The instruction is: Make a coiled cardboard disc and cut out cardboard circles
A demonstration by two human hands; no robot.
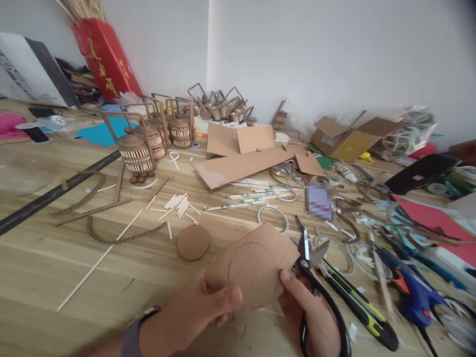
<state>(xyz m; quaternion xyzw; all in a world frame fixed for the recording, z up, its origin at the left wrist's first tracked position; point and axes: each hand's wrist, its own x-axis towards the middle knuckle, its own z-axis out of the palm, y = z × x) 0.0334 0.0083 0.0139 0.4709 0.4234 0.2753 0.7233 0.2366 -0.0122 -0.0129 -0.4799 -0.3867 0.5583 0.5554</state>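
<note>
My left hand (201, 310) grips the near left edge of a brown cardboard piece (253, 272) with a circle drawn on it, thumb on top. My right hand (312, 307) pinches the cardboard's right edge under its thumb. The same hand carries black-handled scissors (305, 265), whose handles loop about it and whose blades stand apart, pointing away from me. Left of the held piece, a cut cardboard disc (194, 242) lies on the table. Beside my right hand rests a black and yellow utility knife (360, 305).
Small woven baskets with handles (136, 153) stand at the back left. Folded cardboard (241, 166) lies mid-table, with short sticks (178, 204) nearer me. On the right are a blue glue gun (409, 287), white rings (273, 218) and scattered strips. An open box (349, 139) sits behind.
</note>
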